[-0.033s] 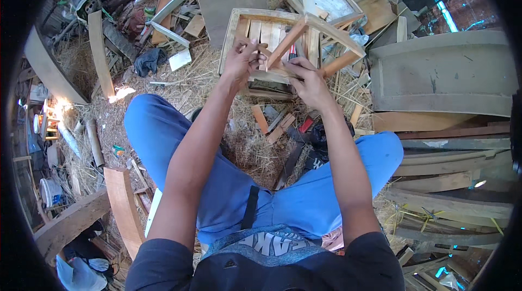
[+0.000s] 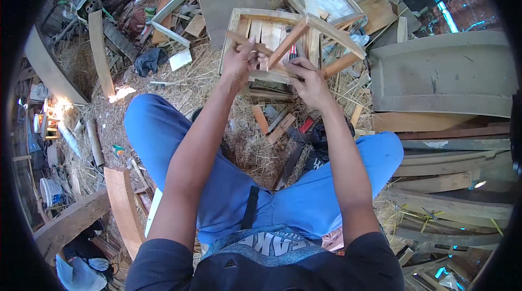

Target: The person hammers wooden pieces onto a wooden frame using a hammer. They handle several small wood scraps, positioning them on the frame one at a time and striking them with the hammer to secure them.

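Both hands (image 2: 274,70) on wooden frame (image 2: 304,35) above straw (image 2: 190,81)

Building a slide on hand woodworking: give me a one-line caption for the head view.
Seated over straw, left hand and right hand grip a small wooden frame above a slatted tray.

No visible change, hands (image 2: 239,62) unmoved

Small frame (image 2: 296,41) showing as raw, matt wood, unpainted slats looking sawn and pale. Scrap offcuts (image 2: 269,119) lying around, also bare wood. Ground covering looking like dry straw (image 2: 201,81). Trousers (image 2: 304,198) reading as blue matt cloth.
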`<state>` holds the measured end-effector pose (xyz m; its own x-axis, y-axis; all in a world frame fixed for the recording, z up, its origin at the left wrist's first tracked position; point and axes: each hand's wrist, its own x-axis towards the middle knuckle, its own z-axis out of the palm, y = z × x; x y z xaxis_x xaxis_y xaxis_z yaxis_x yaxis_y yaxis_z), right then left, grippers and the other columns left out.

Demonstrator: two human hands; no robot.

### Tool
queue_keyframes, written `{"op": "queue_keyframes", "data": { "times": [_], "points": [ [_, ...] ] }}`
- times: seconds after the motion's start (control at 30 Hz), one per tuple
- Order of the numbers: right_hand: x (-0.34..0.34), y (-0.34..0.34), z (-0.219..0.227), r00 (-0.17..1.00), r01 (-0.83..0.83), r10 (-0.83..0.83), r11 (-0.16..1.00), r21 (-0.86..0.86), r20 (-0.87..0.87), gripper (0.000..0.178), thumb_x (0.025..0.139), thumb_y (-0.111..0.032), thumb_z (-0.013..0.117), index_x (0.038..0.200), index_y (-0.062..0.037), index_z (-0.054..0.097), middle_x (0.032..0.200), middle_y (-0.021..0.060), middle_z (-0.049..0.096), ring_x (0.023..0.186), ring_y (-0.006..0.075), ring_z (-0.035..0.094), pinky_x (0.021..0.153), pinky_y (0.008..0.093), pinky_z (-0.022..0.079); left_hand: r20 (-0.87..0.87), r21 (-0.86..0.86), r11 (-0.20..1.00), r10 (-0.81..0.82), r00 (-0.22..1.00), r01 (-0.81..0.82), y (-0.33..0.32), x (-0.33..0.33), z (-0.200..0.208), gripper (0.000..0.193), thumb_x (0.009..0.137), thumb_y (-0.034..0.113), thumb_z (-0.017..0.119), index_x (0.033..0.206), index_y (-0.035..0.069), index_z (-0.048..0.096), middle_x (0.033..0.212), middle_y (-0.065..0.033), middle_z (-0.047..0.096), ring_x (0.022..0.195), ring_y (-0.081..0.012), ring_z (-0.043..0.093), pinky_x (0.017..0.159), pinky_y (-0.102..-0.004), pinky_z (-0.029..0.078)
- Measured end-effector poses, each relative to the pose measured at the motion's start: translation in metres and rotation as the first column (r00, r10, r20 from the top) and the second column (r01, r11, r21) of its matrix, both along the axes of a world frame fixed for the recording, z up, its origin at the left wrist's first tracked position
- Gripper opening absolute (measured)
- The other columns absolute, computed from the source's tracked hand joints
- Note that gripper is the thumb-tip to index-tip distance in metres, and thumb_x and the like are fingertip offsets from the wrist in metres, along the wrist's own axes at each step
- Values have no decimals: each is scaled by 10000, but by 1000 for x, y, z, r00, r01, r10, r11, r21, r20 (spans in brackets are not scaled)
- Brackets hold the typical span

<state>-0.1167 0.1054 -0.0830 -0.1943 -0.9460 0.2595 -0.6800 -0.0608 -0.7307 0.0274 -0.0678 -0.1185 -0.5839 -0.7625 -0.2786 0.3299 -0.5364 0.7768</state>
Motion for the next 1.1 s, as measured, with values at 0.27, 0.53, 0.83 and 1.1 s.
{"op": "queue_keyframes", "data": {
  "times": [0.27, 0.53, 0.83, 1.1],
  "points": [
    [-6, -6, -4, 996, 85, -86, 996, 32, 21, 316, 903, -29, 636, 1213, 13, 680, 1128, 167, 652, 1077, 336, 635, 958, 384, 479, 43, -85, 977, 200, 979, -196, -13, 18, 8, 287, 943, 226, 733, 1010, 38, 527, 749, -43, 609, 542, -113, 584, 455, -229, 480],
    [-11, -22, -12, 985, 144, -141, 989, 30, -101, 314, 891, 19, 622, 1196, 3, 692, 1084, 165, 674, 993, 332, 660, 893, 389, 503, 50, -100, 938, 337, 940, -331, -14, 38, 16, 300, 908, 223, 778, 977, 72, 529, 727, -21, 595, 507, -112, 542, 420, -237, 399],
    [7, -36, -18, 893, 163, -160, 986, -29, -420, 236, 862, -50, 650, 1066, -88, 760, 983, 128, 713, 1022, 313, 650, 1017, 454, 445, 65, -51, 935, 355, 933, -352, -9, 60, 19, 294, 919, 256, 764, 952, 56, 550, 747, -61, 644, 529, -136, 603, 441, -250, 452],
    [20, -18, -3, 925, 178, -265, 935, -307, -271, 163, 859, -51, 650, 989, -51, 748, 986, 126, 707, 997, 322, 644, 988, 442, 474, 24, 36, 971, 235, 972, -236, 11, 59, 27, 335, 963, 284, 696, 1103, -4, 597, 853, -126, 684, 689, -226, 702, 599, -306, 582]
  ]
}}
